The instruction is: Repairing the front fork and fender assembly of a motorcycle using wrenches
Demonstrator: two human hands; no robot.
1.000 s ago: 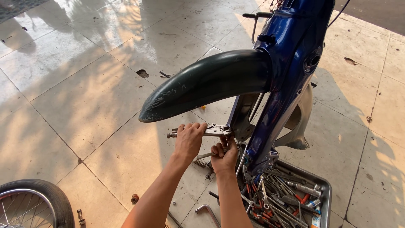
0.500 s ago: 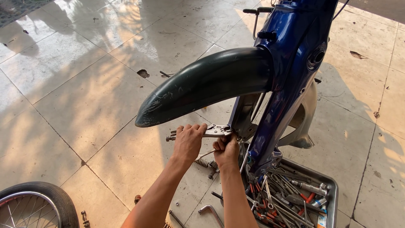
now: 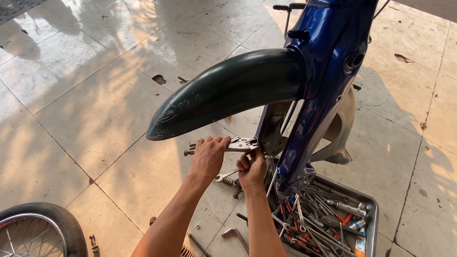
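Head view: left hand (image 3: 208, 157) wrapped around locking pliers (image 3: 228, 144), long axis level, jaws right toward the fork (image 3: 271, 128) under the dark fender (image 3: 228, 90). Right hand (image 3: 252, 170) just below, clenching a wrench (image 3: 227, 175)

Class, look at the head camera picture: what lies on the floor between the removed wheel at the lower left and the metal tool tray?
In the head view, between the wheel and the tool tray lie a bent wrench, a spring and small loose parts on the tiles; the person's forearms cross above them.

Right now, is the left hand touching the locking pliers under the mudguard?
Touching. The head view shows the left hand with its fingers wrapped over the handles of the locking pliers, no gap visible between them.
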